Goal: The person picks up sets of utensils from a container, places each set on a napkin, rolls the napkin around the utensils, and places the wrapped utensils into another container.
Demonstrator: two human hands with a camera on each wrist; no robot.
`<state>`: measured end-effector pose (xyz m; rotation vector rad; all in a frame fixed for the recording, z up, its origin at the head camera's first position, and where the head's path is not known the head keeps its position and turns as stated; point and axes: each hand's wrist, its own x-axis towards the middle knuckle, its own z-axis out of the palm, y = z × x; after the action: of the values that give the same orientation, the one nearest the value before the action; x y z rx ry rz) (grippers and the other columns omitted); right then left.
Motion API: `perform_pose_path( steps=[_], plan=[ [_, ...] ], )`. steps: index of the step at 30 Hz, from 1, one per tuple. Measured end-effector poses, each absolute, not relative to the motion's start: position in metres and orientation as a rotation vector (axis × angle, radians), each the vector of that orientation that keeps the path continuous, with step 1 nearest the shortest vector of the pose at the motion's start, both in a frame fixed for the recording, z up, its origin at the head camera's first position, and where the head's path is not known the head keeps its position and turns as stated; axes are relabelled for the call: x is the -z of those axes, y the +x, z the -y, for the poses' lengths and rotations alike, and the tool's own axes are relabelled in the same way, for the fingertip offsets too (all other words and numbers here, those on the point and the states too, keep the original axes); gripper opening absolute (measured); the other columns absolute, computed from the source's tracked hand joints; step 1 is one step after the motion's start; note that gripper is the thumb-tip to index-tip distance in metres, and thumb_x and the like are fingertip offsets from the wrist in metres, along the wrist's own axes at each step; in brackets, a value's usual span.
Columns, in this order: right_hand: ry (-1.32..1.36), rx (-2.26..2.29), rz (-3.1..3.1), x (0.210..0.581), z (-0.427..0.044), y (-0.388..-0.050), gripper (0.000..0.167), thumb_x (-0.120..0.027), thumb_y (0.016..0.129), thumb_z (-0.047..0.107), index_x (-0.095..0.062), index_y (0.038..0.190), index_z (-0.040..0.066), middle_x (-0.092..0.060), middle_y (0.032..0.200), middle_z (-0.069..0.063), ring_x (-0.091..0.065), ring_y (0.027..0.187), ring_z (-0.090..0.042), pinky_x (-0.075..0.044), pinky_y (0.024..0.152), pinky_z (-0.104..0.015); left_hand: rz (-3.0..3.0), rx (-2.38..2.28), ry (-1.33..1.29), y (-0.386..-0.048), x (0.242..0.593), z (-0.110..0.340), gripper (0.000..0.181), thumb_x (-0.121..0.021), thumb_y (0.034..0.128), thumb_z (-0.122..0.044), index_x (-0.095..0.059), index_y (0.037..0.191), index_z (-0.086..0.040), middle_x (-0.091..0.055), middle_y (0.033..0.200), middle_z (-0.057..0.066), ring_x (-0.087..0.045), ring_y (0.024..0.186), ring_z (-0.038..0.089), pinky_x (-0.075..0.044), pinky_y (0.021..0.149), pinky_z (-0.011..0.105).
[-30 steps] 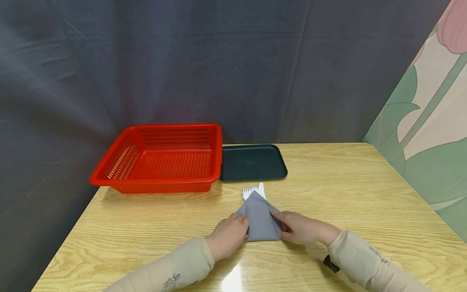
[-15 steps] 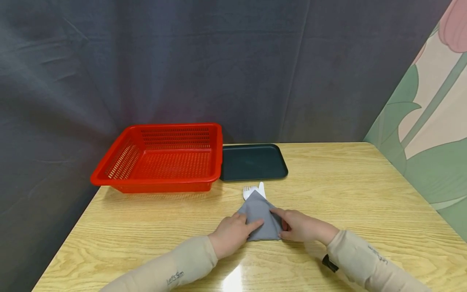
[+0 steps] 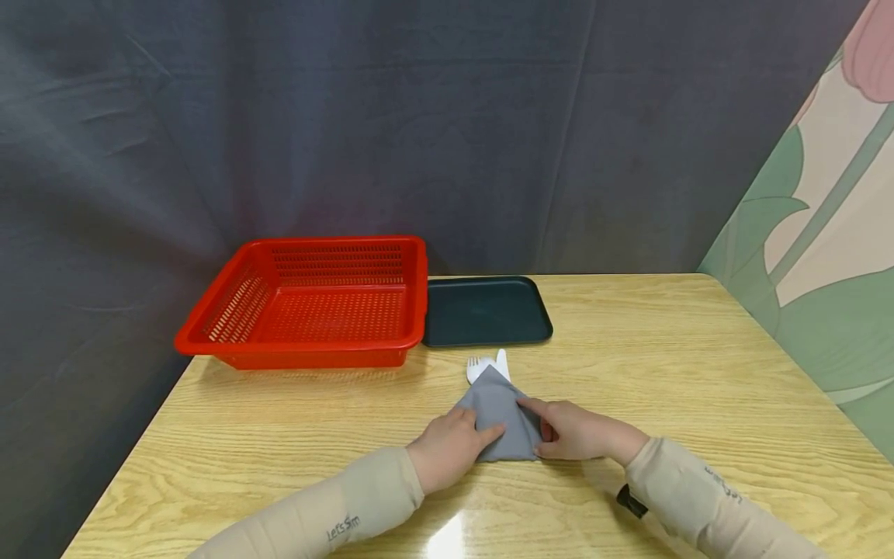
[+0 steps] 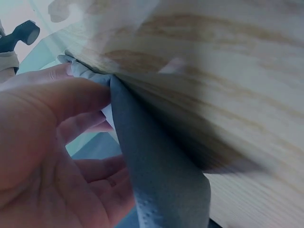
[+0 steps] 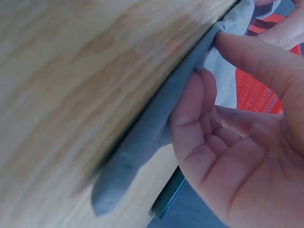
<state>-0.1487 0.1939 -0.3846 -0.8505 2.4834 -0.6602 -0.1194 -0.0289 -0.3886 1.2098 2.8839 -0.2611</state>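
Note:
A grey cloth napkin (image 3: 499, 411), folded to a point at its far end, lies on the table between both hands. White cutlery sticks out past its far edge: a fork (image 3: 476, 369) and a knife (image 3: 502, 363); their lower parts are covered. My left hand (image 3: 448, 450) holds the napkin's left side, one finger stretched across the cloth; in the left wrist view its thumb meets the near fold. My right hand (image 3: 569, 432) grips the right side, index finger on the slanted edge and thumb at the near corner. Its other fingers curl against the cloth in the right wrist view.
A red perforated basket (image 3: 314, 353) stands at the back left of the wooden table (image 3: 663, 373). Beside it lies a dark green tray (image 3: 486, 310). A dark curtain (image 3: 419, 140) hangs behind the table, and a flower-patterned wall (image 3: 831, 256) rises on the right.
My left hand has shifted slightly right and stretched a finger onto the middle of the napkin. My right hand has stayed almost where it was.

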Motion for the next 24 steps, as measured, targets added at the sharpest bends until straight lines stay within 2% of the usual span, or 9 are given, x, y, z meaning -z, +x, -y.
perform_pose_path(
  steps=[5, 12, 24],
  plan=[
    [-0.843, 0.668, -2.472, 0.384, -0.194, -0.150, 0.072, -0.069, 0.082, 0.013, -0.032, 0.138, -0.012, -0.052, 0.068, 0.004, -0.042, 0.057, 0.000, -0.038, 0.055, -0.018, -2.881, 0.119, 1.187, -0.122, 0.391, 0.030, 0.047, -0.060, 0.0881, -0.018, -0.052, 0.132, -0.033, -0.062, 0.108, 0.014, -0.059, 0.104, 0.024, -0.054, 0.070, 0.028],
    [-0.793, 0.708, -2.428, 0.385, -0.196, -0.156, 0.077, -0.070, 0.080, 0.012, -0.029, 0.141, -0.009, -0.052, 0.068, 0.004, -0.043, 0.059, -0.001, -0.039, 0.056, -0.018, -2.822, 0.095, 1.172, -0.128, 0.392, 0.031, 0.052, -0.064, 0.0860, -0.023, -0.048, 0.135, -0.032, -0.059, 0.117, 0.016, -0.056, 0.109, 0.025, -0.052, 0.079, 0.028],
    [-0.750, 0.754, -2.393, 0.386, -0.197, -0.161, 0.082, -0.072, 0.077, 0.013, -0.027, 0.143, -0.006, -0.049, 0.066, 0.004, -0.043, 0.057, -0.003, -0.038, 0.054, -0.018, -2.774, 0.122, 1.127, -0.125, 0.387, 0.027, 0.059, -0.061, 0.0878, -0.019, -0.040, 0.139, -0.042, -0.053, 0.127, 0.022, -0.049, 0.120, 0.029, -0.051, 0.085, 0.030]
  ],
)
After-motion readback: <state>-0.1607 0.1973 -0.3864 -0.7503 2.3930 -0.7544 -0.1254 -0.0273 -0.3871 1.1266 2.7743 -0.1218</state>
